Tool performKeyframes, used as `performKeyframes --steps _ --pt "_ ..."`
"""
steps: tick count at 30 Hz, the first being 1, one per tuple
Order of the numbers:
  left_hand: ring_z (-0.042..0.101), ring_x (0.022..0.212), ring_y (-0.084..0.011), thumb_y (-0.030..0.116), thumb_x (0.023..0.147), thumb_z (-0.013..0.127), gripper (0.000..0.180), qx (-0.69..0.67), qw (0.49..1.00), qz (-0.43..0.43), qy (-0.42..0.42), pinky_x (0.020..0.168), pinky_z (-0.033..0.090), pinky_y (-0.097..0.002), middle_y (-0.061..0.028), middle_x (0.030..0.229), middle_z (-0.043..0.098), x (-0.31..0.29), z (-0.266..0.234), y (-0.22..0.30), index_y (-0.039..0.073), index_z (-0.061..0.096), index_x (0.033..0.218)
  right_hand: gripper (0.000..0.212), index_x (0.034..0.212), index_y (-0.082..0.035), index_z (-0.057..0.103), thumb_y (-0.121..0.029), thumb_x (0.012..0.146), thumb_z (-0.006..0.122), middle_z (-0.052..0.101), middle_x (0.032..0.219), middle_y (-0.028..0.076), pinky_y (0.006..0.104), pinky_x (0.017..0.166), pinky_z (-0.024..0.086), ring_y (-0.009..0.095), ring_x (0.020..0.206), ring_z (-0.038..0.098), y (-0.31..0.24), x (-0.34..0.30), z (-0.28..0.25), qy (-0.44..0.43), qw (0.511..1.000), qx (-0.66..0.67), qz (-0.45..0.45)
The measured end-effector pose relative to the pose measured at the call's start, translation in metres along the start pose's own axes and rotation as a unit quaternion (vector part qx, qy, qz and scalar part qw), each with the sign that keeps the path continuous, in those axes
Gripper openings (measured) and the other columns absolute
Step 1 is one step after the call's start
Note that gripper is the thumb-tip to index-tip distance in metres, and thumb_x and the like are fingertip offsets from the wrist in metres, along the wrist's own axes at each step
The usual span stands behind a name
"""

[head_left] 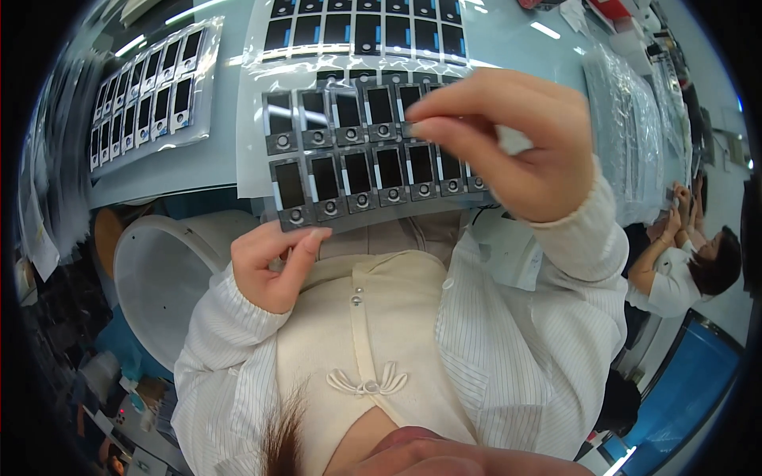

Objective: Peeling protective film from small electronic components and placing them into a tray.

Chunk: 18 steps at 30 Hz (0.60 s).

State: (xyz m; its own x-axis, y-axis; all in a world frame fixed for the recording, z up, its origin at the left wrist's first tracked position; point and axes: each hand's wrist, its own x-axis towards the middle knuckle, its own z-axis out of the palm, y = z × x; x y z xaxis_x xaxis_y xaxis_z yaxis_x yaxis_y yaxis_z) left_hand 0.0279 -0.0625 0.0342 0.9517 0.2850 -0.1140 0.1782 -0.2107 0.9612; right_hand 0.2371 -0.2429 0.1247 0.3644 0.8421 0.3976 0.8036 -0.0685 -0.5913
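My left hand pinches the near left corner of a clear sheet, thumb on top. Two rows of small dark rectangular display modules lie on this sheet, each with a round part at its near end. The sheet is tilted over the table's near edge. My right hand is above its right part, thumb and forefinger pressed together at a module in the far row. Whatever is between those fingertips is too small to make out. The hand hides some modules at the right.
Beyond the held sheet lies another sheet of dark modules. A third such sheet rests at the left. Clear plastic trays are stacked at the right. A white bin stands below the table edge. Another person works at far right.
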Motion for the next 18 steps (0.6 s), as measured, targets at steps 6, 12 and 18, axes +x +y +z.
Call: performKeyframes --steps 6,12,18 --pt "0.043 0.043 -0.0214 -0.002 0.066 0.068 0.006 0.223 0.938 0.265 -0.029 0.04 0.031 -0.031 -0.0052 0.052 0.045 0.021 -0.006 0.034 0.002 0.063 0.068 0.018 0.071 -0.002 0.064 -0.019 0.073 0.07 0.061 0.059 0.009 0.0285 0.052 0.047 0.021 0.053 0.06 -0.007 0.034 0.05 -0.029 0.982 0.155 0.108" --pt "0.043 0.043 -0.0192 0.001 0.063 0.07 0.02 0.279 0.901 0.33 -0.033 0.04 0.031 -0.0311 -0.0034 0.052 0.046 0.025 0.001 0.037 0.006 0.052 0.057 0.035 0.062 -0.002 0.062 -0.034 0.072 0.072 0.06 0.057 0.011 0.0311 0.055 0.049 0.024 0.054 0.061 -0.018 0.05 0.051 -0.13 0.974 0.085 0.164" --pt "0.043 0.044 -0.0187 0.002 0.063 0.07 0.024 0.313 0.887 0.339 -0.037 0.041 0.031 -0.031 -0.0035 0.053 0.046 0.025 0.006 0.044 0.006 0.048 0.056 0.032 0.062 0.0 0.057 -0.025 0.072 0.074 0.053 0.051 0.008 0.0257 0.046 0.041 0.015 0.044 0.049 -0.015 0.046 0.057 -0.148 0.978 0.047 0.14"
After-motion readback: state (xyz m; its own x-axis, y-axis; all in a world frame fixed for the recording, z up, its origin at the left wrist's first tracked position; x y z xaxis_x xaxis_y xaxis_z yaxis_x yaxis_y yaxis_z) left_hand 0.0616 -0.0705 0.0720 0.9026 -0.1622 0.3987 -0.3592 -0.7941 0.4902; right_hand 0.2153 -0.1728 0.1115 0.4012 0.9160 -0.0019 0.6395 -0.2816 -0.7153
